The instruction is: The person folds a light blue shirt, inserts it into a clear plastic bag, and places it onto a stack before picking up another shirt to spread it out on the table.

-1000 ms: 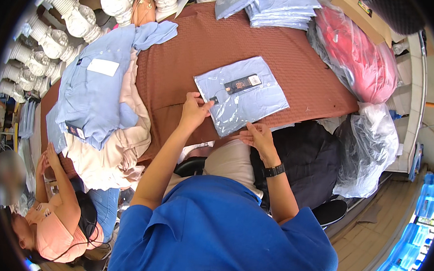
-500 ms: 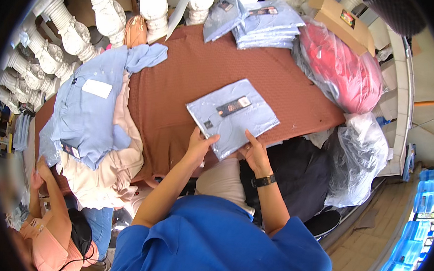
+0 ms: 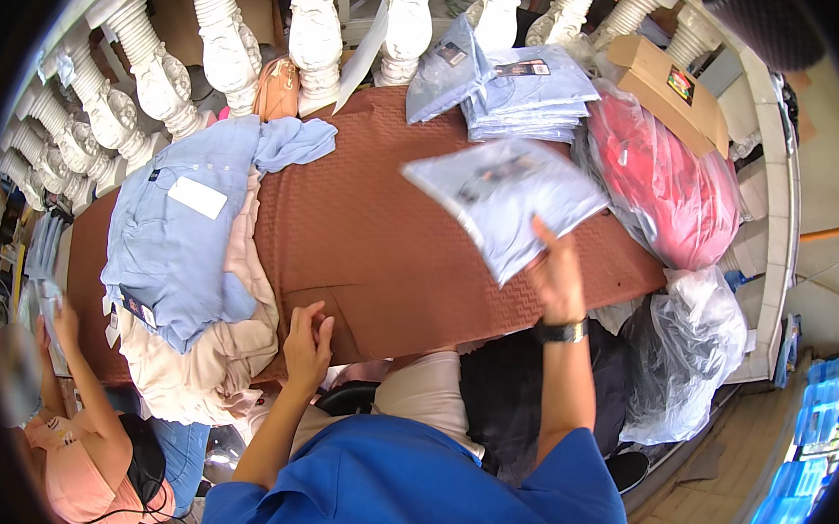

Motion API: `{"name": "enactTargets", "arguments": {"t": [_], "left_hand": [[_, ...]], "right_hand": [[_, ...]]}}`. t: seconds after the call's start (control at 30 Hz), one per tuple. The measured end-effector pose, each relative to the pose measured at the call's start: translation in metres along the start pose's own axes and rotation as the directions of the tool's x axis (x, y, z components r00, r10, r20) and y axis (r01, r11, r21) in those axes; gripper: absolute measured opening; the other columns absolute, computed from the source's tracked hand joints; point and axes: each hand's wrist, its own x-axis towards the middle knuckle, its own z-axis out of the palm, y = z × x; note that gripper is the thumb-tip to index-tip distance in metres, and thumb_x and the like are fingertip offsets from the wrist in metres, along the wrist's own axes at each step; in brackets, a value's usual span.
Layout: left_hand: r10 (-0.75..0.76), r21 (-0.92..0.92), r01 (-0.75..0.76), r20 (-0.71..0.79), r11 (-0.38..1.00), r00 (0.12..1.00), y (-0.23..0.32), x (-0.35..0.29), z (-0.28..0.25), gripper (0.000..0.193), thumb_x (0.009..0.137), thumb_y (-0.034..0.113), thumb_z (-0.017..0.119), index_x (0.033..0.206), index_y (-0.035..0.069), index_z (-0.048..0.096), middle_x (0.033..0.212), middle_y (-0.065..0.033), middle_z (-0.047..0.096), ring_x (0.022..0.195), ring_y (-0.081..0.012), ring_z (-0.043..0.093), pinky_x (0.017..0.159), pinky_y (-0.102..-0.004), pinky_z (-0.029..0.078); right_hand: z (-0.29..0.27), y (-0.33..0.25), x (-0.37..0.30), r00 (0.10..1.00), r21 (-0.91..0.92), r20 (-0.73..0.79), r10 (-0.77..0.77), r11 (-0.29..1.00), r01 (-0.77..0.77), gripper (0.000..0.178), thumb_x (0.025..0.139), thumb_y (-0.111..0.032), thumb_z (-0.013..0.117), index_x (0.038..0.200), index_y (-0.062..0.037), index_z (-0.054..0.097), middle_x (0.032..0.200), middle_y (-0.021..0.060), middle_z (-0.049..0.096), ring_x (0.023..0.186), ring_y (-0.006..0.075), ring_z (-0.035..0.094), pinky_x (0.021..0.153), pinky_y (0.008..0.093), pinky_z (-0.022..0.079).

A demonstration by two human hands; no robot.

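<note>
My right hand (image 3: 561, 275) grips the near right corner of a folded light blue shirt in clear plastic (image 3: 510, 195), lifted above the brown-covered table (image 3: 384, 221). The packet is blurred by motion, so the dark label on it does not read sharply. My left hand (image 3: 308, 345) hovers at the table's near edge, holding nothing, its fingers loosely bent and apart. Beyond the lifted packet lies a stack of similar bagged shirts (image 3: 527, 100), with one packet (image 3: 448, 70) leaning against its left side.
Loose blue shirts (image 3: 176, 238) with a white tag lie over beige garments (image 3: 197, 368) on the left. At right are a bag of red clothing (image 3: 660, 181), a cardboard box (image 3: 670, 90) and clear plastic wrapping (image 3: 688, 355). White balusters (image 3: 313, 44) line the back. A co-worker (image 3: 91, 453) sits at left.
The packet has moved away from me and to the right in my right hand. My left hand has let go of it and drawn back left. The co-worker's hands have risen.
</note>
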Motion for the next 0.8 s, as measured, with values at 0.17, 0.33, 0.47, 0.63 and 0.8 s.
{"name": "enactTargets", "arguments": {"t": [0.17,0.33,0.47,0.63,0.8], "left_hand": [[-0.005,0.154,0.01,-0.032,0.988,0.999,-0.022,-0.011,0.006,0.024,0.096,0.015,0.062,0.117,0.004,0.06,0.089,-0.0128,0.057,0.074,-0.0295,0.061,0.064,-0.0389,0.049],[0.012,0.239,-0.001,-0.047,0.971,0.999,-0.022,-0.01,0.01,0.023,0.094,0.016,0.064,0.114,0.005,0.062,0.092,-0.0125,0.058,0.078,-0.0309,0.064,0.065,-0.0395,0.051],[0.042,0.25,-0.025,-0.064,0.968,0.997,-0.022,-0.008,0.013,0.02,0.093,0.016,0.064,0.109,0.005,0.063,0.095,-0.0126,0.06,0.081,-0.0311,0.065,0.066,-0.0393,0.052],[0.076,0.286,-0.055,-0.065,0.957,0.995,-0.021,-0.005,0.015,0.019,0.092,0.016,0.065,0.107,0.005,0.063,0.096,-0.0131,0.061,0.082,-0.033,0.066,0.066,-0.0396,0.052],[0.08,0.314,-0.055,-0.067,0.948,0.995,-0.02,-0.007,0.013,0.017,0.091,0.015,0.065,0.105,0.005,0.064,0.096,-0.0136,0.061,0.081,-0.0345,0.065,0.065,-0.0397,0.052]], "right_hand": [[0.033,-0.078,0.129,0.936,-0.069,0.119,-0.331,0.938,0.34,0.05,0.096,0.0,0.061,0.141,0.0034,0.041,0.138,0.0136,0.055,0.12,0.0261,0.06,0.102,0.0448,0.052],[0.038,-0.123,0.272,0.897,-0.148,0.056,-0.439,0.885,0.442,0.033,0.095,0.003,0.059,0.127,0.0041,0.05,0.126,0.0168,0.06,0.113,0.0328,0.061,0.098,0.0525,0.054],[-0.002,-0.093,0.347,0.924,-0.295,-0.127,-0.362,0.903,0.313,0.021,0.092,0.006,0.055,0.113,0.009,0.053,0.112,0.0214,0.061,0.101,0.0362,0.066,0.088,0.0562,0.058],[-0.044,-0.041,0.374,0.891,-0.368,-0.359,-0.279,0.919,0.14,0.013,0.087,0.01,0.053,0.097,0.0171,0.05,0.096,0.0236,0.059,0.09,0.0378,0.067,0.081,0.0555,0.062],[-0.022,-0.04,0.351,0.926,-0.471,-0.269,-0.266,0.875,0.114,0.027,0.086,0.014,0.056,0.107,0.021,0.04,0.104,0.0277,0.057,0.093,0.0366,0.067,0.08,0.0523,0.064]]}}
